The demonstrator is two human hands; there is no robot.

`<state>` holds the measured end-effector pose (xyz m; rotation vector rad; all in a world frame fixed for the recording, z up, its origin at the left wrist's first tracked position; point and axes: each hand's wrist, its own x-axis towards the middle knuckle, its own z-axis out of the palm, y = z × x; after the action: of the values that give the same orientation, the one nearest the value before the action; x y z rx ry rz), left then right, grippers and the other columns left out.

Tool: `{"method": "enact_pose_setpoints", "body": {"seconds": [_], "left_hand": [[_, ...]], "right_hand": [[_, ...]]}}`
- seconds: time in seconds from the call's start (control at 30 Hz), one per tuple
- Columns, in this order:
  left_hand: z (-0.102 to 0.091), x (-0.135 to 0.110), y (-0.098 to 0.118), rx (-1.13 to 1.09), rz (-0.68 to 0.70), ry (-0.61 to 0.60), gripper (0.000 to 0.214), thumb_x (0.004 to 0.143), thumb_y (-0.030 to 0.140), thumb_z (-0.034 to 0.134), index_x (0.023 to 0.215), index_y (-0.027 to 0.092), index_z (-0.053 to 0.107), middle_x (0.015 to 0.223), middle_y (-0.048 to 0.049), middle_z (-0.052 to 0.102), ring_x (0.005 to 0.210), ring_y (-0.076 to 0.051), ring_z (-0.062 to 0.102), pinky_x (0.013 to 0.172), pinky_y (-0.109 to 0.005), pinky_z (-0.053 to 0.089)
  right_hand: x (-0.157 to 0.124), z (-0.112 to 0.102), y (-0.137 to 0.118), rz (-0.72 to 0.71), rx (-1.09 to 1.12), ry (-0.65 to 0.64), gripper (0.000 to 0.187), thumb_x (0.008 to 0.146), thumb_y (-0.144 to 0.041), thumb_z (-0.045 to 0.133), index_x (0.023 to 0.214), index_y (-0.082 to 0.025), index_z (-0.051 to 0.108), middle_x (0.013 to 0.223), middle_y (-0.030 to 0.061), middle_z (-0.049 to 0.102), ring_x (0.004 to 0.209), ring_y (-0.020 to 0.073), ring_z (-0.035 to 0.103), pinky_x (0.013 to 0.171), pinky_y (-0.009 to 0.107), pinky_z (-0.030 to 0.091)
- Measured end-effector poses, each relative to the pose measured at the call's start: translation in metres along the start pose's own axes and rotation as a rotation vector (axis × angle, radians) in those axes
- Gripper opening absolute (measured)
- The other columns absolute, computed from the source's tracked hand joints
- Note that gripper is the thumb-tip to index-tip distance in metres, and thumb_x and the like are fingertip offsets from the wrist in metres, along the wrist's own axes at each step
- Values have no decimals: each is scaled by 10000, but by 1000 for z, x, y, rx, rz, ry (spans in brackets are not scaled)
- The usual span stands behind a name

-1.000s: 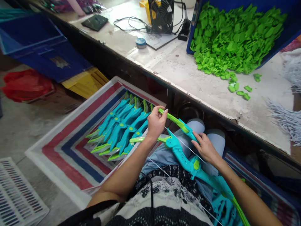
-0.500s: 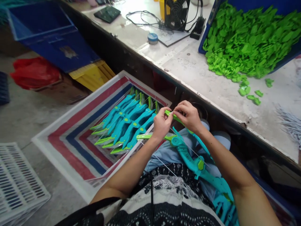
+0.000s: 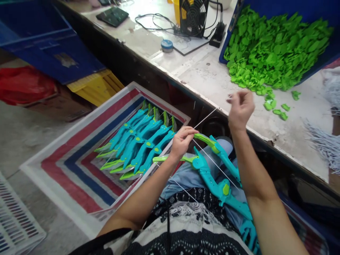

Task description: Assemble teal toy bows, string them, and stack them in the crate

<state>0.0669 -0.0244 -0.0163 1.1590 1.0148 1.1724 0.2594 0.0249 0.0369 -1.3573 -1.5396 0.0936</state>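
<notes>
My left hand (image 3: 183, 140) is closed round the green tip of a teal and green toy bow (image 3: 226, 159). From that tip a thin white string (image 3: 205, 117) runs up to the right, toward my raised right hand (image 3: 241, 108). The right fingers are pinched on the string's end above the bench edge. Another part of the string stretches down along the held bow. A second toy bow (image 3: 211, 177) lies across my lap, its green tip passing under my left wrist, with its own white string (image 3: 183, 187) slanting over my clothes.
Left of me, a striped lined crate (image 3: 63, 173) holds several finished-looking toy bows (image 3: 138, 140). On the bench (image 3: 196, 76) are a tipped blue bin (image 3: 225, 53) spilling green plastic pieces (image 3: 276, 49), a fan (image 3: 193, 16), a blue-lidded tin (image 3: 166, 45) and a bundle of white strings (image 3: 322, 145).
My right hand has moved up and right, away from the bow tip, drawing the string out. The left hand stays at the tip. The view has shifted slightly.
</notes>
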Motion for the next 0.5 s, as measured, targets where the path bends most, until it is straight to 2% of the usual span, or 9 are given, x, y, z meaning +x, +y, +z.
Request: {"method": "enact_pose_setpoints", "body": {"seconds": [0.03,0.07,0.13,0.17,0.2,0.27,0.37,0.43,0.5], "left_hand": [[0,5,4,-43,-79,-11,163,740,323,652,717,185,736,923,-62,679,937,-191,628,850,-300,477],[-1,11,8,-98,-164,-20,206,740,364,655,734,177,739,905,-68,688,911,-192,629,812,-299,484],[-4,23,17,-172,-297,-41,243,710,400,682,724,160,723,834,-69,693,823,-185,629,743,-297,489],[-7,29,22,-155,-318,-40,221,681,377,705,703,157,710,807,-65,690,783,-176,623,727,-295,488],[-11,34,26,-87,-297,-28,177,650,329,724,674,156,695,804,-62,687,768,-169,618,729,-292,487],[-20,38,34,153,-163,18,83,627,226,716,613,164,662,839,-61,683,804,-166,612,769,-288,483],[-29,35,43,458,55,96,62,672,172,667,615,182,643,798,-50,666,820,-172,606,767,-276,483],[-30,28,45,420,56,133,41,726,212,641,703,181,655,744,-35,654,707,-152,608,660,-259,487],[-27,22,44,234,-61,151,119,743,284,654,767,167,649,709,-25,650,582,-130,599,529,-237,463]], "right_hand": [[-14,4,-16,40,105,24,188,987,-272,380,901,-202,531,907,43,548,900,155,582,834,342,503],[-31,11,-32,53,223,-15,130,959,-260,466,861,-204,530,913,41,567,935,160,592,880,348,495],[-66,28,-57,65,374,-104,102,924,-234,532,828,-204,546,948,46,574,1023,177,590,933,352,484],[-81,37,-64,86,415,-126,93,913,-227,547,823,-203,556,972,50,572,1055,183,582,953,356,477],[-93,45,-67,120,434,-130,83,906,-229,555,828,-203,567,1000,56,567,1079,188,574,966,360,473],[-106,58,-64,213,429,-111,81,895,-249,566,832,-201,581,1051,68,552,1096,193,561,973,365,471],[-106,70,-54,314,397,-122,112,886,-289,571,827,-197,593,1070,78,541,1064,188,558,946,354,486],[-102,74,-52,354,412,-118,132,890,-306,564,828,-195,597,1038,73,538,1004,174,564,890,329,513],[-100,76,-54,395,437,-86,149,893,-323,563,827,-195,603,1005,65,533,952,162,562,797,292,539]]}}
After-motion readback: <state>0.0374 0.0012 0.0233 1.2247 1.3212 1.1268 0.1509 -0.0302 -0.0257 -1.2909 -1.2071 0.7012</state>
